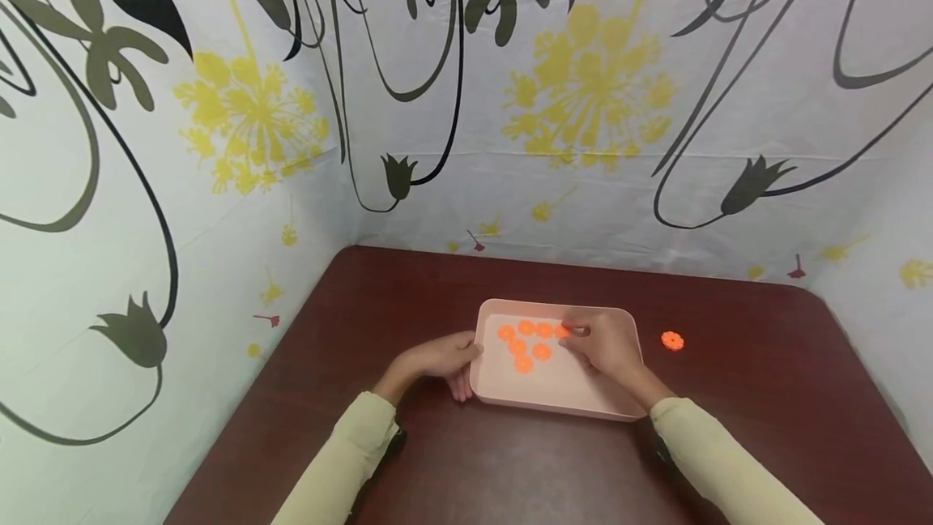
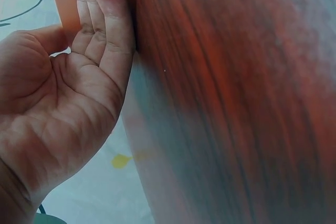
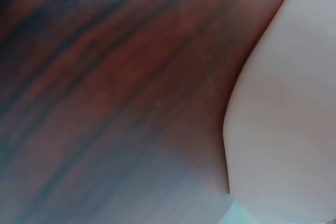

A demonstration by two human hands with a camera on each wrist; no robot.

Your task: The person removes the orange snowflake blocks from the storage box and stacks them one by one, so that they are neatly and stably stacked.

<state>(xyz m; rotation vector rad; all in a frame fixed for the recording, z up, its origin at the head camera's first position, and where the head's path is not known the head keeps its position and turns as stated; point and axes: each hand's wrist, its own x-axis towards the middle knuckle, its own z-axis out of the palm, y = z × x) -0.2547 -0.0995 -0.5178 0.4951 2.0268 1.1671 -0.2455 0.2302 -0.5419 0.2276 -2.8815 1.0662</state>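
A shallow pale pink tray lies on the table, with several small orange flower-shaped pieces grouped in its left and upper middle part. My left hand holds the tray's left edge, thumb at the rim and the other fingers lower down. In the left wrist view the palm of the left hand faces the camera, fingers against the orange-tinted tray side. Over the tray's upper right part, my right hand pinches an orange flower-shaped piece between thumb and fingertips. The right wrist view does not show that hand's fingers.
One more orange flower-shaped piece lies on the dark red-brown table, right of the tray. Patterned white cloth hangs as walls behind the table and along its sides.
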